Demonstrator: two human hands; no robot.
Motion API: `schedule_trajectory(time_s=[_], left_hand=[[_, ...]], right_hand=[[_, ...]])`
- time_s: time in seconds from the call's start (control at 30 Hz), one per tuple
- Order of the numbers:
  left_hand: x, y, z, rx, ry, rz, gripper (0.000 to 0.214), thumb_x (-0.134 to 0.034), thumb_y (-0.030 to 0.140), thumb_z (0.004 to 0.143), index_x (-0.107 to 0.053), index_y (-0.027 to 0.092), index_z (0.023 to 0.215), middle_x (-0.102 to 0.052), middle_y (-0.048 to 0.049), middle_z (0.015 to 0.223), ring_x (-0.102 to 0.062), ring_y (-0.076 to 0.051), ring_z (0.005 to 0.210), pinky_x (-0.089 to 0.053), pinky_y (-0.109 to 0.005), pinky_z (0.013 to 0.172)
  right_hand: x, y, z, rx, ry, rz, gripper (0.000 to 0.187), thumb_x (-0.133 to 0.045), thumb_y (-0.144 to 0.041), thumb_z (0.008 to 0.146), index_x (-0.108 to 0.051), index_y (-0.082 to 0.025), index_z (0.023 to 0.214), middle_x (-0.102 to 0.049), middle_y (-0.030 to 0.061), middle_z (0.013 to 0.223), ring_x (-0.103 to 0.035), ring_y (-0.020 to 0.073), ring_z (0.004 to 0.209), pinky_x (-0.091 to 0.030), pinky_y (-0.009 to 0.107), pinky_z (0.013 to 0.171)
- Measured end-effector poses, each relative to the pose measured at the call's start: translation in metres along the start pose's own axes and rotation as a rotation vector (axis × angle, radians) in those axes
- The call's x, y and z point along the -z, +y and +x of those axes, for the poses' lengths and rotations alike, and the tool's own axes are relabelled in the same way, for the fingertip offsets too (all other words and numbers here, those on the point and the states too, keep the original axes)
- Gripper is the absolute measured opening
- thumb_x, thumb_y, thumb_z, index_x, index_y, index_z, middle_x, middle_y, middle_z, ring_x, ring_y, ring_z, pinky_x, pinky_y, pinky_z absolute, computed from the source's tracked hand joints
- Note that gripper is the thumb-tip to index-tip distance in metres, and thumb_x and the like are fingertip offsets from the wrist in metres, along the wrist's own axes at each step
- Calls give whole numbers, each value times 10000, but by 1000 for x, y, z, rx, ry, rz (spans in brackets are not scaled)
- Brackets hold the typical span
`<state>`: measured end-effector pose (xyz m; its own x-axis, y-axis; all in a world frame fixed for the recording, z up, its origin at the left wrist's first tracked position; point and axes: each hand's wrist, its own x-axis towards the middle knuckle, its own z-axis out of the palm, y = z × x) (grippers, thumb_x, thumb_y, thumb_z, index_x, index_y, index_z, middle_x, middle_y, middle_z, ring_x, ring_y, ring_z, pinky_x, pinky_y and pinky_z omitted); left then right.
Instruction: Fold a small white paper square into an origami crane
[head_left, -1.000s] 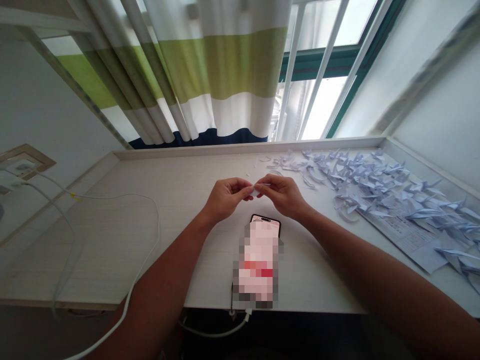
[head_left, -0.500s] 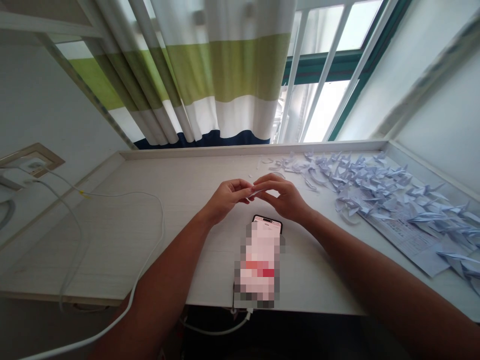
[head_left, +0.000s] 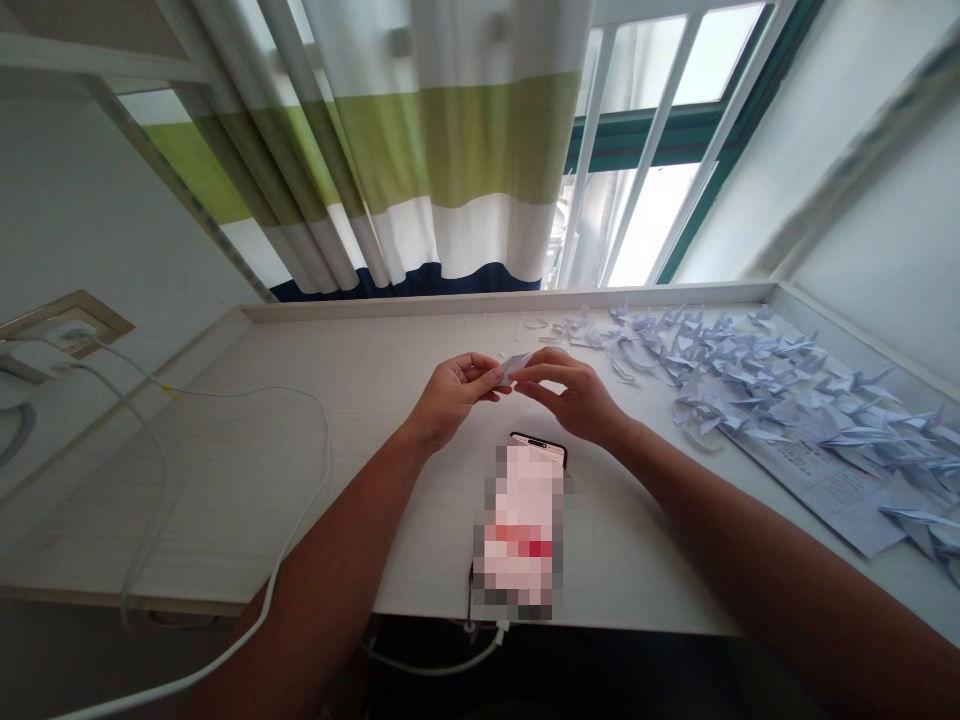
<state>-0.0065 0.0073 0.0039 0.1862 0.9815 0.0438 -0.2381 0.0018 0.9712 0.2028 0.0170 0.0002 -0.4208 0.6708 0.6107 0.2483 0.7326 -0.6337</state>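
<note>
My left hand and my right hand meet above the middle of the white table. Between their fingertips they pinch a small folded piece of pale paper, its corner sticking up. Both hands are closed on it. A phone lies flat on the table just below my hands, near the front edge. Most of the paper is hidden by my fingers.
Several folded pale paper cranes lie spread over the right side, some on a printed sheet. A white cable loops across the left part from a wall socket. A striped curtain and window stand behind.
The paper piece has turned between my fingers and its corner now points upward. My right fingers have shifted their pinch; the hands have stayed in the same place.
</note>
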Motion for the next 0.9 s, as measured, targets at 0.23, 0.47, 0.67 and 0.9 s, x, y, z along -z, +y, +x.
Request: schedule_trajectory(time_s=[0.23, 0.47, 0.67, 0.9], left_hand=[[-9, -6, 3, -107, 199, -100, 367, -913, 334, 705, -785, 200, 1022, -781, -17, 913, -651, -120, 809, -445, -274, 755], [-28, -7, -5, -75, 201, -250, 284, -905, 299, 690, -713, 177, 860, -753, -12, 878, -679, -142, 876, -496, -344, 953], [-27, -8, -9, -42, 203, -109, 283, -893, 335, 715, -732, 198, 903, -761, -17, 910, -678, -150, 856, -484, -297, 805], [-22, -4, -8, -206, 183, 111, 278, -869, 400, 765, -770, 189, 917, -777, -41, 873, -686, -171, 814, -511, -305, 742]], right_hand=[[-17, -9, 0, -366, 143, 286, 412, -827, -537, 835, -647, -221, 1028, -753, 64, 1001, -741, 213, 893, -635, 388, 787], [-28, -7, 1, -401, 200, 411, 484, -846, -629, 769, -662, -208, 921, -744, 43, 890, -718, 192, 819, -620, 360, 750], [-22, -8, 2, -367, 213, 458, 416, -791, -594, 854, -657, -205, 913, -758, 39, 838, -735, 192, 790, -632, 395, 806], [-15, -12, 3, -353, 205, 413, 382, -784, -564, 869, -668, -206, 934, -731, 25, 850, -724, 175, 726, -658, 384, 746]])
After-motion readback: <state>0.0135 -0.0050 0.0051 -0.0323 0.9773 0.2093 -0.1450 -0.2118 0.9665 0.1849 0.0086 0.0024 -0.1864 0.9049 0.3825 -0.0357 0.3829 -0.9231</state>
